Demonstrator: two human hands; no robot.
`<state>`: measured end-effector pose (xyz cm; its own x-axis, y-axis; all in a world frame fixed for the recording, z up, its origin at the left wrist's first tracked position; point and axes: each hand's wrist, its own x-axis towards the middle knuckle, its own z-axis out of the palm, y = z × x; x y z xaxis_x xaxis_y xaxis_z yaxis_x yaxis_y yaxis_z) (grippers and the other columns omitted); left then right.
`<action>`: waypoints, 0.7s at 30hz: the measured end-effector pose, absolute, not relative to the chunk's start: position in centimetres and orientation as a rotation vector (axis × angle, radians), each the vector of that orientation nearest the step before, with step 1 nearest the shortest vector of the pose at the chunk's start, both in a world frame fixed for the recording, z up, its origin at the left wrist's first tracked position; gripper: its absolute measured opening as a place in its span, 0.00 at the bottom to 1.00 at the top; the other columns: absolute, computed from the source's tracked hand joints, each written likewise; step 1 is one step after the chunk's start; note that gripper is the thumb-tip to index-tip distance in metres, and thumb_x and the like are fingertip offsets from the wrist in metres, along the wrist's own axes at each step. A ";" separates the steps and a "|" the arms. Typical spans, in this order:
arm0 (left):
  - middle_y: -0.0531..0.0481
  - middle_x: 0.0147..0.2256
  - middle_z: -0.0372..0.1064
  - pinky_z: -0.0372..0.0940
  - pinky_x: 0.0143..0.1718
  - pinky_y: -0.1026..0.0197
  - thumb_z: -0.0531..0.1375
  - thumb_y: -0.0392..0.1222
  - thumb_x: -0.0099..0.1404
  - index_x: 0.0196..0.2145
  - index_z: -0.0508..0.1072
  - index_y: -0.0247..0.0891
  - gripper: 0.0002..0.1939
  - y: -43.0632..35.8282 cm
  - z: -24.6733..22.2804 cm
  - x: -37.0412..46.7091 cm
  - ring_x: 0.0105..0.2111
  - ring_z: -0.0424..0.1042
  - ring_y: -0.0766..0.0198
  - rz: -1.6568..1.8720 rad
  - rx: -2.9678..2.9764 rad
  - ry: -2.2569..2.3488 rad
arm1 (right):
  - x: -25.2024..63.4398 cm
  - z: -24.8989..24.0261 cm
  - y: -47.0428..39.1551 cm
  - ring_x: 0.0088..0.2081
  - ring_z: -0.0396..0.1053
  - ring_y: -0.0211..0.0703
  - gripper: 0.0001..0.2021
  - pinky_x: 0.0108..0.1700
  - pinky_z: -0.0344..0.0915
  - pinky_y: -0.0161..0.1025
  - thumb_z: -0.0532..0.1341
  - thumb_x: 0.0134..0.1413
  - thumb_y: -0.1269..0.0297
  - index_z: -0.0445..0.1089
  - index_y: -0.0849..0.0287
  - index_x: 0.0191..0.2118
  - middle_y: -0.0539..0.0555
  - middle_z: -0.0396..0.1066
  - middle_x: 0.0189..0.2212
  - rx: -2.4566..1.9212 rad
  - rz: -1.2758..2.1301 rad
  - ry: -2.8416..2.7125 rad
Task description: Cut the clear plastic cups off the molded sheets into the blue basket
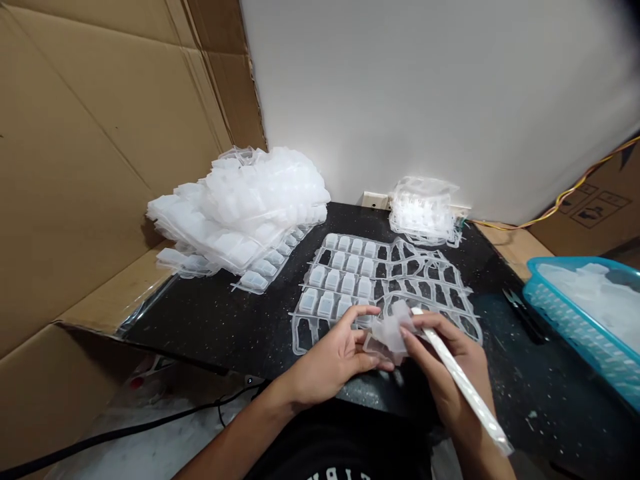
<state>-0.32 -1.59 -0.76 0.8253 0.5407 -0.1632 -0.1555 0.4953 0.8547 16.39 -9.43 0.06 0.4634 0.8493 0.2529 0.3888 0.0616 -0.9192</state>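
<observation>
My left hand (345, 343) is curled around a few loose translucent plastic pieces (390, 333), just above the table's near edge. With thumb and forefinger, my right hand (450, 353) touches the same pieces at their right side. A long white stick-like tool (465, 390) lies across that hand, gripped between its fingers; the tip is beside the plastic pieces. Under and beyond both hands lies a flat moulded translucent sheet (333, 280), with rows of small pieces on its left half and bare frame openings on its right.
A big heap of translucent sheets (250, 207) stands at the back left, a smaller stack (423, 210) at the back right. Dark nippers (525, 317) lie by a blue basket (545, 300) holding loose pieces. Cardboard (100, 133) walls the left side; yellow-red wires (565, 197) run at right.
</observation>
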 end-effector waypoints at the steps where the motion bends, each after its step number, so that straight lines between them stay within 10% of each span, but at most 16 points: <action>1: 0.43 0.45 0.73 0.64 0.52 0.54 0.69 0.42 0.63 0.60 0.57 0.39 0.34 -1.7 -0.6 -0.2 0.42 0.77 0.60 0.453 0.959 0.463 | 16.2 0.1 -9.5 0.26 0.71 0.37 0.08 0.29 0.67 0.30 0.68 0.55 0.57 0.74 0.55 0.33 0.49 0.76 0.31 -1.535 0.487 -1.196; 7: 0.43 0.47 0.72 0.60 0.55 0.55 0.65 0.33 0.60 0.63 0.57 0.39 0.36 -2.9 0.1 0.4 0.49 0.73 0.57 0.514 0.860 0.502 | 16.6 -0.6 -10.4 0.26 0.73 0.39 0.05 0.29 0.69 0.32 0.63 0.61 0.61 0.73 0.54 0.41 0.52 0.78 0.35 -1.532 0.368 -1.579; 13: 0.47 0.49 0.71 0.55 0.59 0.54 0.58 0.24 0.41 0.68 0.50 0.41 0.55 -4.3 0.0 1.0 0.51 0.70 0.58 0.506 0.546 0.343 | 18.0 -1.2 -11.6 0.46 0.78 0.48 0.10 0.46 0.74 0.38 0.62 0.61 0.70 0.75 0.50 0.44 0.53 0.79 0.45 -1.395 0.117 -1.680; 21: 0.40 0.57 0.68 0.51 0.66 0.49 0.62 0.32 0.53 0.68 0.51 0.36 0.46 -5.3 1.4 5.0 0.59 0.67 0.53 0.555 0.383 0.103 | 19.7 0.2 -12.9 0.46 0.78 0.49 0.14 0.46 0.75 0.42 0.66 0.56 0.77 0.74 0.49 0.44 0.51 0.80 0.44 -1.313 -0.152 -1.573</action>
